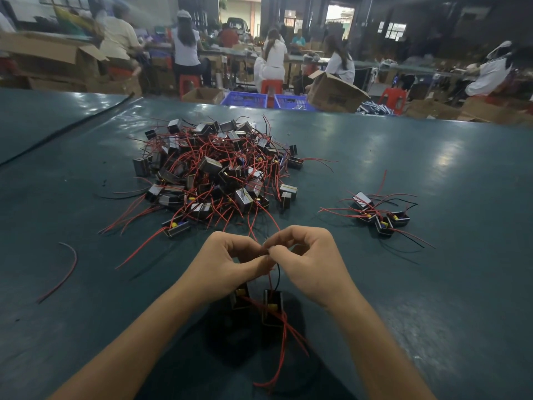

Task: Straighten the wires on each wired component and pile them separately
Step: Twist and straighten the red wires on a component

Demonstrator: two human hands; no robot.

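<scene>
A big tangled heap of small black box components with red wires (215, 171) lies in the middle of the dark green table (432, 174). A small separate pile of several components (380, 216) lies to the right. My left hand (227, 264) and my right hand (308, 261) meet above the near table, fingertips pinching red and black wires together. Two components hang below them: one (272, 308) under my right hand, another (239, 297) partly hidden under my left hand. Their red wires trail toward me.
A loose red wire (62, 272) lies at the left. A black cable (72, 125) runs along the table's far left. Beyond the far edge are cardboard boxes (334, 92), blue crates (245, 99), red stools and seated people at other benches.
</scene>
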